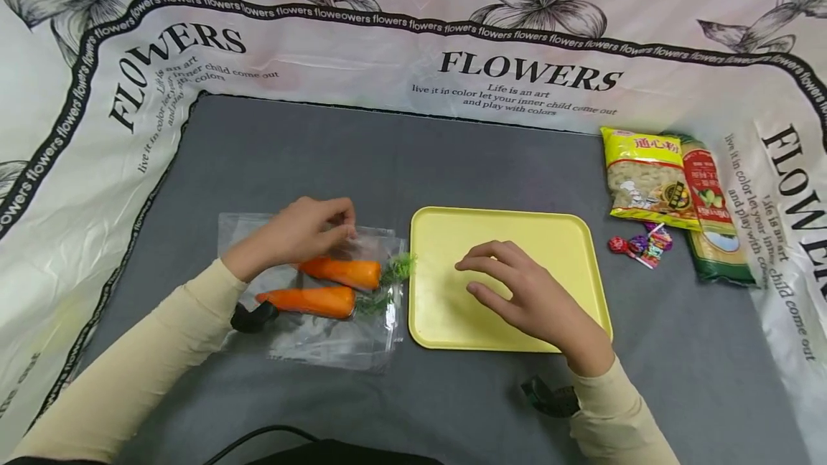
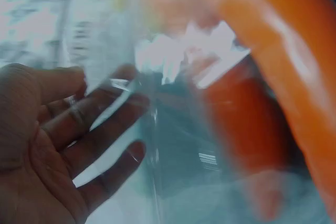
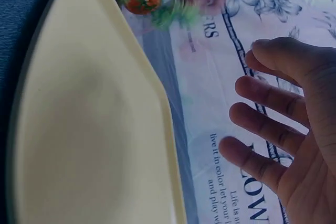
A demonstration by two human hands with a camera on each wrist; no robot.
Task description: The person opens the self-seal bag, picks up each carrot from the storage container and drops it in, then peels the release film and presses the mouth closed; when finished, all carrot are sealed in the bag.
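Note:
Two orange carrots with feathery green tops, the far carrot (image 1: 342, 272) and the near carrot (image 1: 313, 301), lie at a clear plastic bag (image 1: 323, 344) left of centre. Whether each carrot is inside the bag or on it, I cannot tell. My left hand (image 1: 300, 229) is at the bag's far side and pinches its film between thumb and fingers; the left wrist view shows the see-through film (image 2: 173, 129) across the fingertips. Over the yellow tray (image 1: 446, 321) hovers my right hand (image 1: 523, 293), fingers spread and slightly bent, holding nothing.
At the right edge, a yellow food packet (image 1: 649, 178) overlaps a green and red packet (image 1: 717, 253). Several wrapped candies (image 1: 649, 244) lie in front of them. A flower-printed cloth (image 1: 349, 56) borders the grey surface (image 1: 452, 156). A black cable (image 1: 265, 430) curves along the near edge.

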